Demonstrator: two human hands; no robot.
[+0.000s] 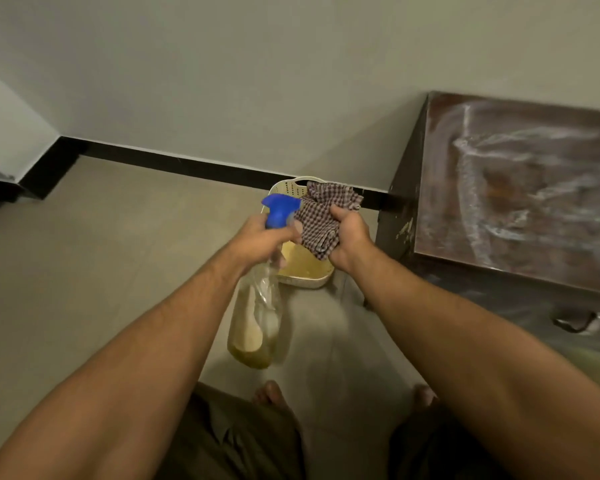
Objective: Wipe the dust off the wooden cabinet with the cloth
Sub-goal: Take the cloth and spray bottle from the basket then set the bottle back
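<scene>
Gripping the bunched checked cloth (321, 223) in the right hand (349, 237), fingers curled round it. Clasping the spray bottle (257, 313) by its neck in the left hand (260, 237), nozzle just beside the cloth. Off to the right of the cloth-holding hand, apart from it: the wooden cabinet (516, 188), dusty top nearer that hand than the left.

No readable text, brand, number or sign anywhere in view. Spray bottle (255, 317), centre: clear body, blue head, nothing legible on it. Cloth (321, 220), just right of the bottle head: check pattern only. Wooden cabinet (516, 188), right: pale streaks on its top, not lettering. Basket (305, 283) on the floor behind the bottle: plain perforated plastic, no marking legible.
</scene>
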